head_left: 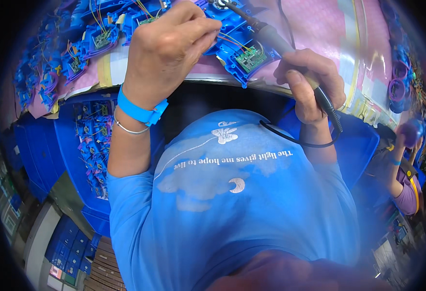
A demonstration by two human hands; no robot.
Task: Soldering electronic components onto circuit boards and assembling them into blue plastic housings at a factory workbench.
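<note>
1. The right hand (314, 82) holds a soldering iron (275, 40) in a closed grip, its tip over a blue plastic shell (237, 23); contact cannot be made out.
2. The left hand (171, 53) pinches its fingers narrowly beside wires (233, 42); what they hold, I cannot tell.
3. The shell, with a green circuit board (251, 59), lies at the near edge of the table (319, 24).
4. More blue shells (88, 48) lie toward the left edge.

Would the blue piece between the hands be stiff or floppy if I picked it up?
The blue piece is probably stiff, since it looks like hard moulded plastic. Its wires likely bend easily because they're so thin. The green board may be fragile, as it sits uncovered.
</note>
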